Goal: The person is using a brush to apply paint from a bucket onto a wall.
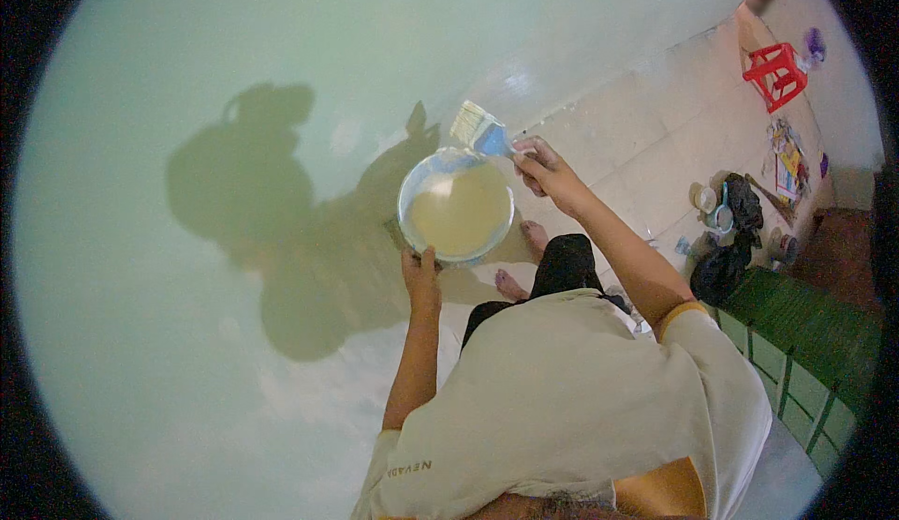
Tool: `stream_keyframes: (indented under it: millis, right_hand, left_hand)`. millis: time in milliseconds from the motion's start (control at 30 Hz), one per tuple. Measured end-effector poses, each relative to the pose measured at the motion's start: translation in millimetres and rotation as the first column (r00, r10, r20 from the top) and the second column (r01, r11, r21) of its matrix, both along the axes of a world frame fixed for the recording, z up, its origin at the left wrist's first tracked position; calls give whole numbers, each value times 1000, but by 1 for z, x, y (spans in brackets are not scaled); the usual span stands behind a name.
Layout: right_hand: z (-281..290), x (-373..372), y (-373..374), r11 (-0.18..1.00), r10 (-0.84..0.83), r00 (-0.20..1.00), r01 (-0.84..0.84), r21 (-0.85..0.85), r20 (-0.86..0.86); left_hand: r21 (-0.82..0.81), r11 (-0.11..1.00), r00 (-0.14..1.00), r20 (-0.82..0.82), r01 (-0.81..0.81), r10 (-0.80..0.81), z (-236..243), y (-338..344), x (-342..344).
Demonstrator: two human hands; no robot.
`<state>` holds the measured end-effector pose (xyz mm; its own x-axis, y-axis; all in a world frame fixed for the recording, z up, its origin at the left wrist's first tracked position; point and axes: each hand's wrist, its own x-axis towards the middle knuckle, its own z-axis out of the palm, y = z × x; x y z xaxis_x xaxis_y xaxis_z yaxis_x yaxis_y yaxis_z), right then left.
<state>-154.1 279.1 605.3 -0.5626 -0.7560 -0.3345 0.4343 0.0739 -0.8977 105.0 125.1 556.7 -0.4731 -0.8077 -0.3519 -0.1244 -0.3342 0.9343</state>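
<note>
Nearest, on the wearer's side of the bucket (411, 194), a pale shirt (552, 389) bears small dark lettering; the left hand (422, 282) grips the bucket's near rim. At its far-right rim, the right hand (552, 181) clasps a brush (486, 135), seemingly loading pale liquid (459, 213); the next move calls for a level bucket. Well right of it, printed papers (789, 166) are illegible.

1. My brush (483, 130): cream bristles (471, 119), blue base.
2. My bucket (405, 209): pale blue-white rim around creamy yellow liquid (461, 215).
3. My shirt (571, 389): off-white, mustard-edged sleeve (716, 356); my trousers (567, 265): black.
4. Wall (103, 192), nine o'clock: pale green, whitish patches.
5. Stool (783, 81), two o'clock: red.
6. Panel (810, 333), four o'clock: dark green.
</note>
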Motion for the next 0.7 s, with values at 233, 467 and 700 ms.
stream_keyframes:
  millis: [233,467,700]
  right_hand:
    - [-104,-43,-73,996,-28,850,69,58,-527]
    - [-135,-102,-94,982,-31,805,137,134,-593]
    - [-148,-195,-21,847,-371,726,521,110,-579]
  left_hand:
    - [64,997,991,134,-41,32,-36,14,36]
    - [65,995,969,239,-78,61,-13,22,47]
    - [86,984,972,193,-155,136,-1,29,63]
